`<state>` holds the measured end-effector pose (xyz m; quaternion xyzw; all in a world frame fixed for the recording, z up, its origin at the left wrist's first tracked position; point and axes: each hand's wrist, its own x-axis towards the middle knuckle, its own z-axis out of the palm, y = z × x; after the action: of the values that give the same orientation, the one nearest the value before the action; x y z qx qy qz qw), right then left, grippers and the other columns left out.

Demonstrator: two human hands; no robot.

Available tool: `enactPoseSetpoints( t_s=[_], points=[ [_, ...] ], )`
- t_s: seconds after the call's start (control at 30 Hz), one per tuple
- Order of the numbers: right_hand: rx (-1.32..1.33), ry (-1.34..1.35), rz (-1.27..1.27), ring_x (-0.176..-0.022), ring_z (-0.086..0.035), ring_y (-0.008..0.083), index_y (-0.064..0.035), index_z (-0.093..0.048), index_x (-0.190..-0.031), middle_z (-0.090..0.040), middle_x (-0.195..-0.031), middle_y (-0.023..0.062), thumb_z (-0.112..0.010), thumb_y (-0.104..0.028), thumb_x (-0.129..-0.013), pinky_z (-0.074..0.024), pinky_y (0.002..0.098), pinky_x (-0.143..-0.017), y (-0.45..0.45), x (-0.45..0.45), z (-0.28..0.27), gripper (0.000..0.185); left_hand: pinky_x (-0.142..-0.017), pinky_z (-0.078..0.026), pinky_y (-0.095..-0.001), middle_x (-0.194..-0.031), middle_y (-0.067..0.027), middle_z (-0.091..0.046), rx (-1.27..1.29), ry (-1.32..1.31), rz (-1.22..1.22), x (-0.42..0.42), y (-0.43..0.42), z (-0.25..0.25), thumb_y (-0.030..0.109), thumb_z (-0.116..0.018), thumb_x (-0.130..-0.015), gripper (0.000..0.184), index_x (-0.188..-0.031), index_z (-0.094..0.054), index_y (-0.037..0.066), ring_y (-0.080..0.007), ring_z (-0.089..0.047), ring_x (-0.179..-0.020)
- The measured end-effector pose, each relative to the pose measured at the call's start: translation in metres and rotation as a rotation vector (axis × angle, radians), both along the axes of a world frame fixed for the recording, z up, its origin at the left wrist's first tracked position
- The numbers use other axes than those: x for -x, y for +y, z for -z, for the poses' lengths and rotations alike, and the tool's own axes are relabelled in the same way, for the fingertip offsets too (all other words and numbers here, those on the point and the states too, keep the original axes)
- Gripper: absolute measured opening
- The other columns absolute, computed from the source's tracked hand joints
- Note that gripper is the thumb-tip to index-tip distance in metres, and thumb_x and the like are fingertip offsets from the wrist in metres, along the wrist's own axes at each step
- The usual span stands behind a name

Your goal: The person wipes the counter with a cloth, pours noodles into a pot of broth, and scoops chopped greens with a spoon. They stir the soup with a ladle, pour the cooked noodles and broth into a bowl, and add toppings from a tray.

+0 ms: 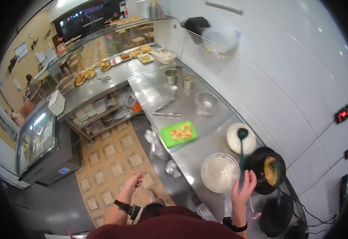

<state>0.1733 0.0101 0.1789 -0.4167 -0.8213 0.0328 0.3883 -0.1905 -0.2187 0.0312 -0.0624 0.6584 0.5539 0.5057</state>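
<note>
We're holding our right hand (243, 189), fingers parted, beside the green ladle (242, 134) (likely light and stiff), favouring its handle (242, 158).

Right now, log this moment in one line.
Left hand: over floor; right hand: near ladle; ladle: over white bowl; pan: holds food.

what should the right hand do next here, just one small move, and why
Probably close the right hand around the handle of the green ladle: its fingers are spread right by the handle's end, nothing shows in its grasp, and the ladle's head sits at the pale bowl, within easy reach. Whether the fingertips already touch the handle, I can't tell.
</note>
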Motion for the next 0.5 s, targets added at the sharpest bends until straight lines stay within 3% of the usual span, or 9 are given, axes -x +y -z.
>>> enactPoseSetpoints(
  t_s=[0.17, 0.3, 0.5],
  points=[
    [0.175, -0.044, -0.344, -0.097, -0.051, 0.0319, -0.0021, -0.060, -0.103, -0.051, -0.109, 0.0167, -0.061, -0.005, -0.073, -0.0417, 0.0397, -0.083, -0.029, 0.182, 0.031, 0.030, -0.038, -0.028, -0.0160, -0.078, 0.0010, -0.050, -0.077, -0.049, -0.064, 0.114, -0.037, 0.009, 0.024, -0.055, -0.085, 0.017, -0.097, -0.051, 0.012, -0.0044, -0.040, -0.052],
    [0.289, -0.020, -0.563, -0.084, -0.057, 0.0311, -0.0034, -0.064, -0.092, -0.059, -0.094, 0.0129, -0.061, -0.008, -0.074, -0.0461, 0.0373, -0.075, -0.028, 0.319, 0.027, 0.019, -0.038, -0.028, -0.0160, -0.080, 0.0002, -0.051, -0.156, -0.006, -0.122, 0.190, -0.059, -0.019, 0.023, -0.055, -0.085, 0.022, -0.104, -0.051, 0.012, -0.0041, -0.040, -0.053],
    [0.558, 0.026, -0.523, -0.082, -0.059, 0.0283, -0.0027, -0.064, -0.093, -0.060, -0.093, 0.0125, -0.059, -0.010, -0.077, -0.0477, 0.0342, -0.071, 0.023, 0.445, 0.077, 0.018, -0.040, -0.029, -0.0161, -0.080, -0.0001, -0.051, -0.138, -0.019, -0.209, 0.314, -0.036, 0.014, 0.023, -0.056, -0.085, 0.024, -0.106, -0.052, 0.012, -0.0043, -0.041, -0.053]
  ],
)
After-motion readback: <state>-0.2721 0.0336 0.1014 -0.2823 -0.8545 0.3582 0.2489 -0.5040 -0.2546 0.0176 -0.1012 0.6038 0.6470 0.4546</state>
